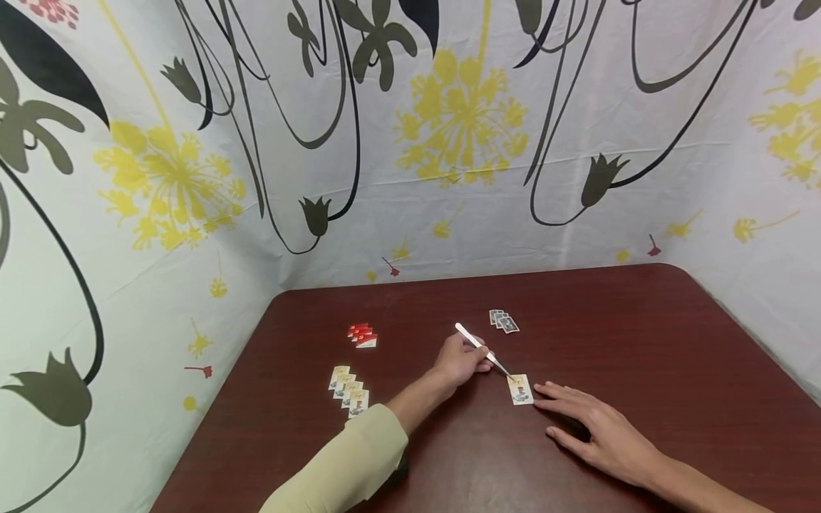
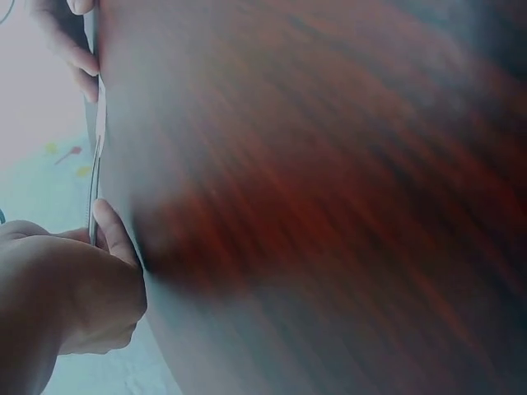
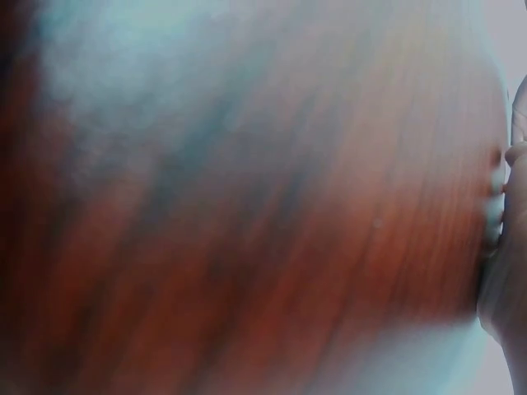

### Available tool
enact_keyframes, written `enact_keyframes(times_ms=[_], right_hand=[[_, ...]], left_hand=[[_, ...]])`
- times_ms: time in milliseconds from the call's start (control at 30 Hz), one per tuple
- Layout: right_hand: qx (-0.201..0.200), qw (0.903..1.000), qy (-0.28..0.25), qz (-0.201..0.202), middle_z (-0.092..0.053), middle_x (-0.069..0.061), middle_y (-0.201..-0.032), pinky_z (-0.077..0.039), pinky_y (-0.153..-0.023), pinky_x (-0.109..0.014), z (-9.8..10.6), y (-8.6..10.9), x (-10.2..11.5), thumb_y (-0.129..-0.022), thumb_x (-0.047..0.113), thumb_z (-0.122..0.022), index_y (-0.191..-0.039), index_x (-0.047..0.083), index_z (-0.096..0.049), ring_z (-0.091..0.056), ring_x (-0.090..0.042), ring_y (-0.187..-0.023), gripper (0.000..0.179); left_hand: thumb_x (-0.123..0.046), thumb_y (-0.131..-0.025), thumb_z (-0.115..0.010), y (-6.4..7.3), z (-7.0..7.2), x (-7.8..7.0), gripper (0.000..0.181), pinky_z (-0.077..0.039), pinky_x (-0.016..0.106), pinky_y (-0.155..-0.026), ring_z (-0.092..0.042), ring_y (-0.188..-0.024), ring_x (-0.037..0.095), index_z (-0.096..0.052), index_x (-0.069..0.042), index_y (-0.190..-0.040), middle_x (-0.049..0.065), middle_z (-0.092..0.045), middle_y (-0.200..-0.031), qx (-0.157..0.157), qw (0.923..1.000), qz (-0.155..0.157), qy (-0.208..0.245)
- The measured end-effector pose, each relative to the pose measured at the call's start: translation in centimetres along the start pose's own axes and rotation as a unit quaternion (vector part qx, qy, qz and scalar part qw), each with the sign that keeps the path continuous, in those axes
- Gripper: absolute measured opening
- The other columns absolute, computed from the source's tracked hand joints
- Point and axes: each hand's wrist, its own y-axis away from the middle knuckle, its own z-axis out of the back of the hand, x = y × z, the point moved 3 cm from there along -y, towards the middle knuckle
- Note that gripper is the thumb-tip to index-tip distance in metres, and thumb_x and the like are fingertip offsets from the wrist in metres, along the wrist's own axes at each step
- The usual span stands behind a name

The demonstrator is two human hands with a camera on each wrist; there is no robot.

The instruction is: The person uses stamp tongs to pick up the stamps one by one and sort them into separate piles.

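My left hand (image 1: pixel 460 360) pinches a pair of white tweezers (image 1: pixel 470 336) between thumb and fingers. Their pointed tips reach the top edge of a small pale card (image 1: pixel 521 392) with a yellow and grey picture. In the left wrist view the tweezers (image 2: pixel 94 193) point from the left hand (image 2: pixel 82 288) toward a white strip near the other hand's fingers. My right hand (image 1: pixel 599 431) is spread with straight fingers, palm toward the table, its fingertips at the card's right edge. Only a sliver of the right hand (image 3: pixel 506 271) shows in the right wrist view.
On the dark red-brown table (image 1: pixel 673 342), several overlapping yellowish cards (image 1: pixel 350 390) lie at the left. Several red-and-white cards (image 1: pixel 363 335) lie behind them, and several dark grey cards (image 1: pixel 503 320) at the back. A flower-patterned cloth (image 1: pixel 398 199) hangs around the table.
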Motion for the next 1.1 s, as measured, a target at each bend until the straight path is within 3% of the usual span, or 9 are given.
enact_keyframes(times_ms=[367,733,1100], right_hand=[[0.001,1.0000,-0.002,0.009,-0.065,-0.008,-0.146,-0.023,-0.118,-0.005,-0.2,0.2,-0.1,-0.083,0.015,-0.091,-0.135,0.022,-0.074,-0.062,-0.031,-0.131,0.056],[-0.008,0.9997,0.005,0.021,-0.064,-0.007,-0.147,-0.023,-0.120,-0.007,-0.2,0.0,-0.1,-0.081,0.013,-0.092,-0.134,0.019,-0.075,-0.059,-0.025,-0.135,0.057],[-0.009,0.9998,0.001,0.018,-0.064,-0.008,-0.147,-0.023,-0.119,-0.006,-0.2,0.2,-0.2,-0.080,0.011,-0.092,-0.135,0.019,-0.074,-0.058,-0.023,-0.136,0.058]], left_hand=[[0.008,-0.101,-0.062,0.6,-0.6,-0.5,0.015,-0.068,0.027,-0.073,-0.069,-0.070,0.013,-0.061,0.011,-0.116,0.014,-0.074,-0.088,0.003,0.9999,0.002,0.014],[0.008,-0.100,-0.062,1.4,0.2,-0.2,0.015,-0.067,0.025,-0.070,-0.069,-0.069,0.013,-0.059,0.011,-0.115,0.015,-0.072,-0.089,0.011,0.9998,0.013,0.014],[0.008,-0.100,-0.063,1.9,0.1,0.0,0.015,-0.067,0.025,-0.071,-0.070,-0.071,0.013,-0.060,0.010,-0.115,0.016,-0.075,-0.091,0.012,0.9999,0.010,0.005]])
